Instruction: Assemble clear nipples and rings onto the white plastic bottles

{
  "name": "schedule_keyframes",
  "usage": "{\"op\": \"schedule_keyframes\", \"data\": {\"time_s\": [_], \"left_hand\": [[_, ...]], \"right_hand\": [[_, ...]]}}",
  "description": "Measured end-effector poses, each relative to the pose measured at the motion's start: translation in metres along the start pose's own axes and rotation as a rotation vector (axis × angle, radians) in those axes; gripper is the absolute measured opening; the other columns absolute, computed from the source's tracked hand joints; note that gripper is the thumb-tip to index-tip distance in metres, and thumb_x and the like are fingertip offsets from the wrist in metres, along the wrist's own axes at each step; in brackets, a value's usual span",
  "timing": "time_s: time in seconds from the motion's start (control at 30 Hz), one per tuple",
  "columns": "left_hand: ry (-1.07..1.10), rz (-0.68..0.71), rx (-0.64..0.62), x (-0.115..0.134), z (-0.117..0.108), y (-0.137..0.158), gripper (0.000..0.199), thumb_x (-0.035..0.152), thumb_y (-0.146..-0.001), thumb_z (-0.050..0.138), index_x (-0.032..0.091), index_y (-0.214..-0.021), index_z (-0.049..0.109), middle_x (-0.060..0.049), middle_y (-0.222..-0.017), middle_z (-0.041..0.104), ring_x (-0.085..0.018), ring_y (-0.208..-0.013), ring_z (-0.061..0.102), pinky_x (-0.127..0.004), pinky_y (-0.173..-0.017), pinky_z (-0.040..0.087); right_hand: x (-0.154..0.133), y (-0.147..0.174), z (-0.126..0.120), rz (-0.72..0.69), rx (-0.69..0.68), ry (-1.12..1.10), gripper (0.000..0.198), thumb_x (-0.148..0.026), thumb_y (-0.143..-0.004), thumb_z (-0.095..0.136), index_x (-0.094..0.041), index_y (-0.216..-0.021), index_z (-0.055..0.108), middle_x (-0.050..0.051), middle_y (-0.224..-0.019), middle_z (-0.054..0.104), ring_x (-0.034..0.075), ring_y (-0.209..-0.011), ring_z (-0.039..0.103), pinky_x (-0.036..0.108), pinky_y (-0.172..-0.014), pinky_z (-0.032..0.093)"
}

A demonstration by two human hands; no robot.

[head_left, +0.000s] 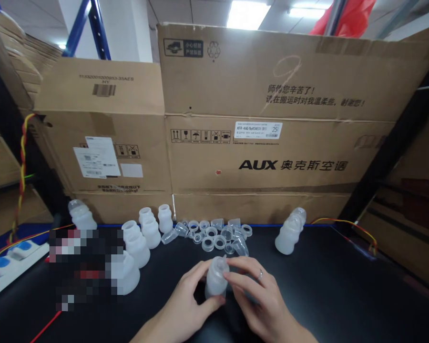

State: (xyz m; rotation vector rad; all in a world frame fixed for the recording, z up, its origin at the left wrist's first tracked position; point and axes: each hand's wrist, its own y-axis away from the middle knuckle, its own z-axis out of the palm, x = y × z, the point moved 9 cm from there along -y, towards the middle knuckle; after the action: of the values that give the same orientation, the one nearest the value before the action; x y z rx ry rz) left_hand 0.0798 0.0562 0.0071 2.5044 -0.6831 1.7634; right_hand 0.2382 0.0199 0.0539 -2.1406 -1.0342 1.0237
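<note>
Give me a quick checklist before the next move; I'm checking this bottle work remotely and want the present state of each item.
1. Bottle held by both hands: ok; left hand wraps the body, right hand is at the top.
2. Bottle upright: ok.
3. Top piece fully seated: cannot tell; fingers cover it.
4. Loose rings and caps near: ok, just behind the bottle.
5. Black table bare beside right hand: ok.
6. Other bottles: upright group left, pair right; ok.
</note>
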Motion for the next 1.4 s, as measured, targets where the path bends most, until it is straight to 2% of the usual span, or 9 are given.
{"op": "schedule_keyframes", "data": {"time_s": [0.2,0.3,0.4,0.57,0.83,0.97,1.13,1.27,1.4], "left_hand": [[-0.118,0.02,-0.004,0.002,-0.004,0.002,0.062,0.03,-0.084,0.08,0.035,-0.143,0.063,-0.007,-0.142,0.066,-0.033,-0.135,0.058,-0.048,-0.122,0.039],[-0.177,0.058,-0.047,0.006,-0.003,0.004,0.062,0.031,-0.087,0.076,0.035,-0.147,0.06,-0.009,-0.131,0.068,-0.031,-0.122,0.064,-0.045,-0.112,0.049],[-0.234,0.096,-0.048,0.012,-0.005,0.006,0.061,0.032,-0.087,0.076,0.033,-0.146,0.06,-0.01,-0.125,0.069,-0.032,-0.114,0.066,-0.044,-0.105,0.053],[-0.317,0.148,-0.058,0.018,-0.007,0.005,0.057,0.03,-0.088,0.074,0.031,-0.143,0.06,-0.009,-0.116,0.066,-0.029,-0.107,0.065,-0.044,-0.099,0.055],[-0.647,0.373,-0.058,0.029,-0.005,0.009,0.058,0.011,-0.085,0.068,0.028,-0.14,0.058,-0.009,-0.117,0.064,-0.027,-0.101,0.061,-0.047,-0.091,0.054],[-0.68,0.422,-0.053,0.032,-0.004,0.01,0.06,0.01,-0.085,0.068,0.027,-0.141,0.056,-0.009,-0.118,0.065,-0.027,-0.102,0.061,-0.046,-0.09,0.055],[-0.674,0.4,-0.009,0.03,-0.009,0.007,0.06,0.015,-0.084,0.073,0.026,-0.141,0.056,-0.008,-0.118,0.066,-0.027,-0.1,0.062,-0.047,-0.089,0.056],[-0.672,0.414,-0.003,0.031,-0.01,0.006,0.058,0.014,-0.084,0.072,0.027,-0.139,0.058,-0.008,-0.117,0.067,-0.027,-0.1,0.063,-0.047,-0.088,0.056],[-0.664,0.435,-0.016,0.032,-0.007,0.008,0.058,0.013,-0.084,0.072,0.026,-0.138,0.059,-0.008,-0.117,0.067,-0.027,-0.101,0.063,-0.046,-0.088,0.056]], "right_hand": [[-0.003,-0.002,-0.003,0.046,-0.054,-0.036,0.045,-0.005,-0.095,0.058,-0.031,-0.132,0.059,0.009,-0.139,0.065,0.027,-0.128,0.062,0.043,-0.109,0.053],[0.012,0.001,-0.008,0.189,0.047,-0.168,0.021,-0.016,-0.098,0.063,-0.029,-0.115,0.059,0.008,-0.119,0.068,0.023,-0.109,0.068,0.036,-0.097,0.057],[0.025,0.004,-0.007,0.301,0.089,-0.272,0.026,-0.023,-0.1,0.063,-0.028,-0.123,0.054,0.005,-0.106,0.067,0.02,-0.097,0.067,0.033,-0.091,0.057],[0.031,0.005,-0.001,0.369,-0.023,-0.305,0.048,-0.029,-0.102,0.06,-0.03,-0.148,0.045,0.004,-0.105,0.065,0.019,-0.098,0.065,0.036,-0.096,0.055],[0.045,0.009,0.013,0.541,-0.292,-0.083,0.03,-0.049,-0.098,0.066,-0.024,-0.111,0.073,-0.001,-0.074,0.06,0.017,-0.069,0.057,0.03,-0.068,0.045],[0.048,0.011,0.016,0.56,-0.354,0.033,0.037,-0.048,-0.106,0.049,-0.022,-0.093,0.071,0.002,-0.08,0.068,0.018,-0.072,0.061,0.032,-0.07,0.042],[0.04,0.01,0.012,0.46,-0.333,-0.091,0.057,-0.036,-0.093,0.072,-0.029,-0.144,0.048,0.006,-0.125,0.066,0.019,-0.092,0.063,0.032,-0.084,0.05],[0.037,0.008,0.01,0.45,-0.362,-0.063,0.017,-0.032,-0.098,0.065,-0.025,-0.114,0.066,0.003,-0.099,0.07,0.019,-0.086,0.064,0.031,-0.079,0.049],[0.042,0.008,0.007,0.481,-0.405,0.039,0.023,-0.042,-0.105,0.055,-0.024,-0.106,0.069,0.003,-0.093,0.071,0.021,-0.083,0.065,0.034,-0.078,0.046]]}}
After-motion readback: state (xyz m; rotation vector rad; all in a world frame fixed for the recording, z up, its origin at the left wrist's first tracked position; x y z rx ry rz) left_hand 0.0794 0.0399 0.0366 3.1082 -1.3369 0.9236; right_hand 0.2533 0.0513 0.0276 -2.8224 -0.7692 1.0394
